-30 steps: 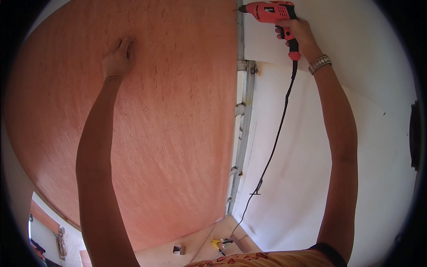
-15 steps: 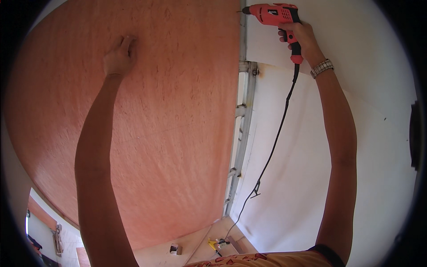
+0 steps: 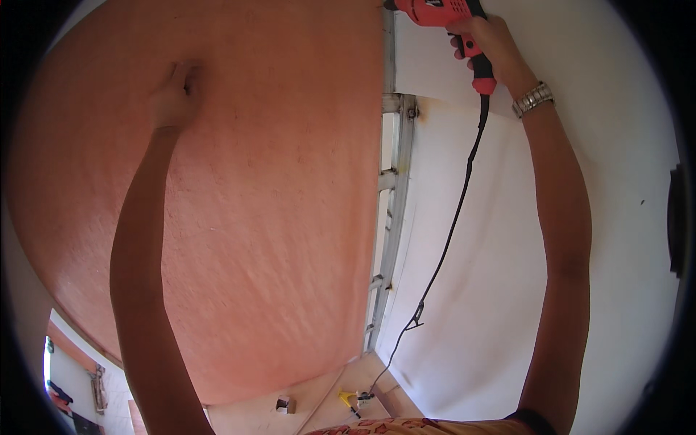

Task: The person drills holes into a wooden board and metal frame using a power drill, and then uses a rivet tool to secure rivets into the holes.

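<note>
My right hand (image 3: pixel 487 42) is raised high and grips the handle of a red corded drill (image 3: pixel 435 10) at the top of the view, its nose at the corner where the orange wall meets the white wall. A metal watch (image 3: pixel 533 99) is on that wrist. The drill's black cord (image 3: pixel 448 239) hangs down toward the floor. My left hand (image 3: pixel 176 98) presses flat against the rough orange wall (image 3: pixel 275 217), fingers together, holding nothing.
A grey metal frame (image 3: pixel 390 217) runs down the corner between the orange wall and the white wall (image 3: pixel 493 304). On the tan floor below lie a small yellow tool (image 3: pixel 348 399) and a small grey block (image 3: pixel 283 404).
The drill and my right hand have shifted slightly up toward the top edge of the view. My left hand stays pressed on the orange wall.
</note>
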Motion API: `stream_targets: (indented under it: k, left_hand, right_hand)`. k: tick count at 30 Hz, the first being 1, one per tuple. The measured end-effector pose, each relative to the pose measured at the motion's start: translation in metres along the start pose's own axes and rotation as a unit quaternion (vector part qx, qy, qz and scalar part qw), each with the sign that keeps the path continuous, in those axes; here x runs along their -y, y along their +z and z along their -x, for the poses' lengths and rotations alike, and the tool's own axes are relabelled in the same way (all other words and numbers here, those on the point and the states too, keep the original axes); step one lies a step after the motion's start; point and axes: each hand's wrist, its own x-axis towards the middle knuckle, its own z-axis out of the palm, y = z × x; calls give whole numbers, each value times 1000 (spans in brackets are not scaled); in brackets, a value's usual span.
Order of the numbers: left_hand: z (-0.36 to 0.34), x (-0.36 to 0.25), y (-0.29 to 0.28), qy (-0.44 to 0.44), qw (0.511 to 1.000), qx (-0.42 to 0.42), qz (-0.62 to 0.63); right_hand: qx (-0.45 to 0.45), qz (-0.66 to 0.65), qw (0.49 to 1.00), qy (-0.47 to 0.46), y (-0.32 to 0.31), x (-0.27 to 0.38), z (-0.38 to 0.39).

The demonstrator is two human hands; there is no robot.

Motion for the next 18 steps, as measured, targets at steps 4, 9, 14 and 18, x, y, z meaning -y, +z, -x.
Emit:
stream_targets:
  k: [4, 9, 14, 18]
  left_hand:
    - [-7, 5, 22, 17, 1000, -14, -16]
    - [-5, 20, 38, 31, 999, -24, -2]
    - [-9, -4, 46, 58, 995, -60, -56]
    - [-9, 6, 44, 81, 991, -73, -73]
  right_hand:
    - [-36, -67, 997, 6, -8, -3, -9]
    - [10, -151, 987, -51, -6, -10, -2]
    - [32, -157, 987, -15, -21, -17, -2]
    - [44, -180, 979, -79, -20, -8, 0]
